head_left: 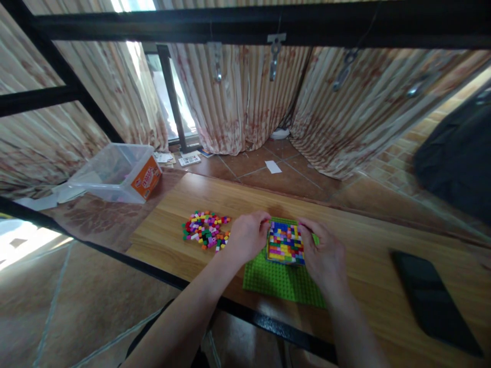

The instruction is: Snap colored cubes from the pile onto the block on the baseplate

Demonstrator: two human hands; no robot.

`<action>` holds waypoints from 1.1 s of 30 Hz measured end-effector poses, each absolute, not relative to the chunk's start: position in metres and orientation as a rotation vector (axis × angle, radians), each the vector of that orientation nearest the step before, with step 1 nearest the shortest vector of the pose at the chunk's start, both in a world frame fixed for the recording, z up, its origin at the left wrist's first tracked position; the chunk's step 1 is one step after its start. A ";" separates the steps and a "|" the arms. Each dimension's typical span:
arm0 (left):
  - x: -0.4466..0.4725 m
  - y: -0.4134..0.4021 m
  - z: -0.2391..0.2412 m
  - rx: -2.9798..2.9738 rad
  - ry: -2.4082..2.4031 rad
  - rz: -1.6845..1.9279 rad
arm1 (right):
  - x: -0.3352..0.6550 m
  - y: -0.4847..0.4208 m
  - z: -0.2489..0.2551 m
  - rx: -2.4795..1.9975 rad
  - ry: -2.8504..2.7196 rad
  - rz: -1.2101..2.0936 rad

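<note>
A block of small bricks in many colours (pixel 285 242) stands on a green baseplate (pixel 279 281) on the wooden table (pixel 360 240). My left hand (pixel 247 236) curls against the block's left side, fingers closed at its top left corner. My right hand (pixel 324 253) grips the block's right side with bent fingers. A loose pile of small coloured bricks (pixel 204 229) lies just left of my left hand.
A clear plastic box with an orange label (pixel 118 173) sits on the floor to the far left. A dark phone (pixel 431 301) lies on the table at the right. Curtains hang behind, and black metal bars frame the view above and left.
</note>
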State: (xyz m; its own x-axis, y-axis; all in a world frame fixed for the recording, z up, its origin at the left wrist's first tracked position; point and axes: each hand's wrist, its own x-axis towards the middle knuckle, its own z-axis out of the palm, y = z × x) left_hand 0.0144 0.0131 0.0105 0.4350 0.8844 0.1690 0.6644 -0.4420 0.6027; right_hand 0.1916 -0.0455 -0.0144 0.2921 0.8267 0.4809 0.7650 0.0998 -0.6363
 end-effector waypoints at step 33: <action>0.014 0.013 0.009 2.221 1.315 0.676 | 0.177 -0.047 -0.017 -1.612 -1.671 0.073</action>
